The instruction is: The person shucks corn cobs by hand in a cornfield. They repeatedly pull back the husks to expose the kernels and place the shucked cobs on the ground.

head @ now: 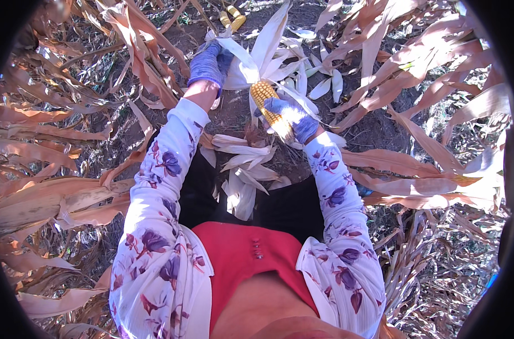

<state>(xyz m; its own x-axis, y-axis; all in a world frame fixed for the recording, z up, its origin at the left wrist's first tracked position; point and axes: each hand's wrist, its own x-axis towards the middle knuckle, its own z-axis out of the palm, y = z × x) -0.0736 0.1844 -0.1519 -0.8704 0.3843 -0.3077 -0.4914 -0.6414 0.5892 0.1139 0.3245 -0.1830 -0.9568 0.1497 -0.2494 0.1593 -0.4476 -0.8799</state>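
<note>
An ear of yellow corn lies bared in my right hand, which wears a grey-blue knit glove. The fingers wrap around its nearer half, and the tip points back towards me. Pale husk leaves spread open around the ear's far end. Farther left, my left hand, gloved alike, is closed at the husk's far side; its fingertips are partly hidden. One broad husk leaf runs from that hand towards the ear.
Several husked corn ears lie on the soil beyond my left hand. Loose husks are strewn between my legs, and more husks lie ahead to the right. Dry corn plants crowd both sides, their long leaves reaching inward.
</note>
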